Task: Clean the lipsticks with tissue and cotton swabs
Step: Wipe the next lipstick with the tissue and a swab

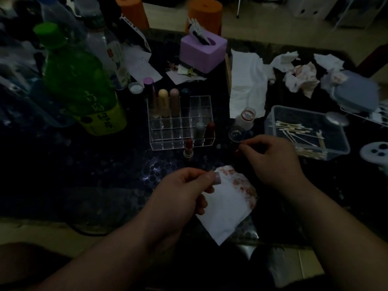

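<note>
A green bottle (77, 80) stands far left. A clear organizer (168, 141) holds upright lipsticks (163, 101). The left hand (180, 192) pinches a lilac lipstick (217, 178) between thumb and fingers, over a stained tissue (228, 204). The right hand (270, 160) has curled fingers; what they grip is too dark to tell. Cotton swabs (294, 127) lie in a clear box (270, 114).

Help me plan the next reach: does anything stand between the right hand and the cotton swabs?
Nothing visible does. The right hand, pinching a small dark item, hovers just left of the open clear box of cotton swabs, with no object between them.
</note>
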A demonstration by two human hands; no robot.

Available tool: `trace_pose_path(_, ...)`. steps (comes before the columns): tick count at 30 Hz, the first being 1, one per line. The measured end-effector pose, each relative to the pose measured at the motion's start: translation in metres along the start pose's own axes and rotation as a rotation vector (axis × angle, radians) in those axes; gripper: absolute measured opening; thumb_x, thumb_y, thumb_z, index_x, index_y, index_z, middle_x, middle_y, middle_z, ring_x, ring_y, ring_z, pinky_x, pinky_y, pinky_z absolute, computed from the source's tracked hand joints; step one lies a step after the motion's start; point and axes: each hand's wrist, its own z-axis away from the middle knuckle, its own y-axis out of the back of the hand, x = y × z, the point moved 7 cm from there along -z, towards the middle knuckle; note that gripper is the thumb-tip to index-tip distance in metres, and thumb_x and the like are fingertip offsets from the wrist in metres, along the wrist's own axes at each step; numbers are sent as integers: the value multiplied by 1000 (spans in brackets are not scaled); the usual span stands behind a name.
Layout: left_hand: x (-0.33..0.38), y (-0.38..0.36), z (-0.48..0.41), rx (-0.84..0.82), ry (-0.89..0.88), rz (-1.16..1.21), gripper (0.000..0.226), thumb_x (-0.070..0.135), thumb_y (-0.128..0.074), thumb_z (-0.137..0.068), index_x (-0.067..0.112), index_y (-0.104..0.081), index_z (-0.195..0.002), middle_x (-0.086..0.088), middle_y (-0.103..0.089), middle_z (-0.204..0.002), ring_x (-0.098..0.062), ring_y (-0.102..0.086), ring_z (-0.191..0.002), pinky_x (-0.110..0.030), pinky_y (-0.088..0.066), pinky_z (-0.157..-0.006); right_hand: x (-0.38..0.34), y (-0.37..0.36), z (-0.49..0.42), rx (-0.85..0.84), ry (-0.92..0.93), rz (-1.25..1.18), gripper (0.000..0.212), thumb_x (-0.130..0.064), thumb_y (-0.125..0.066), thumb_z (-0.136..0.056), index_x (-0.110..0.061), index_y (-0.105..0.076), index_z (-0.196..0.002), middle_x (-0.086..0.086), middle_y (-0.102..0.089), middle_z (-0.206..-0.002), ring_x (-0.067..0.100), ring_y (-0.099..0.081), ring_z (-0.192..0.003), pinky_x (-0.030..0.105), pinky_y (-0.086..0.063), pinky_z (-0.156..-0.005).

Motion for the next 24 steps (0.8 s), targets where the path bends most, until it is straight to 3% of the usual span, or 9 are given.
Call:
trace_pose_path(6,3,-1,-1,11,-10,-3,18,28,-62,-96,15,-75,-96,6,-66,-69,-11,-53,-56,-23,-46,-54,-1,13,1,84,-3,-65,8,-20,-72,-88,-18,-75,-81,-19,-65,-71,-13,-61,-66,1,-42,-58)
trace_pose_path(12,-1,1,-5,22,-8,1,8,23,-71,-89,21,-77,-84,5,-68,-71,-11,-54,-56,-25,-47,-56,2,11,1,89,24,-26,12,-19,-72,-88,-23,-73,-76,-23,-63,-69,-15,-60,-66,0,-41,-60)
trace_pose_path(19,1,-5,-5,-6,37,166,21,8,-59,-95,13,-79,-95,-1,-63,-77,-12,-49,-59,-27,-43,-55,6,13,1,125,-15,-46,10,-22,-72,-88,-20,-76,-79,-14,-69,-72,-5,-65,-69,8,-47,-62)
trace_pose_path(24,8,-19,-1,-239,147,441,30,34,-51,-98,15,-71,-90,1,-45,-77,-12,-37,-60,-27,-33,-60,-15,24,10,101,-125,-257,16,-26,-69,-91,-16,-72,-81,1,-73,-68,12,-69,-59,23,-52,-54)
